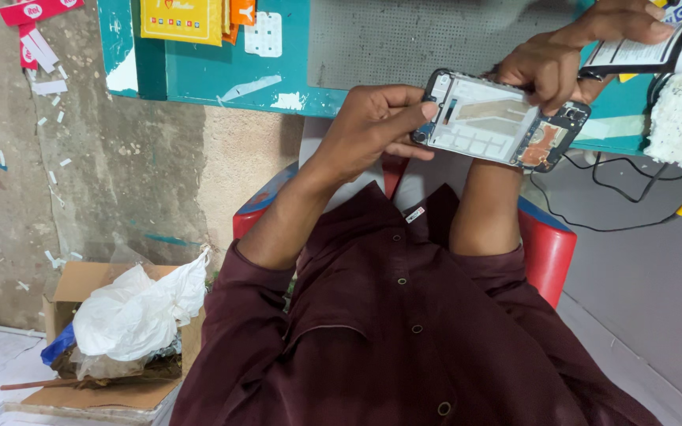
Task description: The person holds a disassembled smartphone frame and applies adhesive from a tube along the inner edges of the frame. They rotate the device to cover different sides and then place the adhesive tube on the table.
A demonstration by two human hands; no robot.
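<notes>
An opened phone [492, 120] with its back off shows a pale inner frame and a copper-coloured patch at its right end. My left hand [372, 126] grips its left end, thumb on the edge. My right hand [550, 69] rests over the phone's upper right corner and holds a white tube [647, 51] with a blue end. The tube's dark tip lies close to that corner. Both forearms rise from rolled maroon sleeves [372, 331].
A teal bench edge [222, 75] with a grey perforated panel [404, 31] lies behind the phone. Black cables [593, 185] hang at right beside white foam [676, 118]. A red seat [548, 244] is under me. A cardboard box [80, 284] with white bags [137, 312] stands lower left.
</notes>
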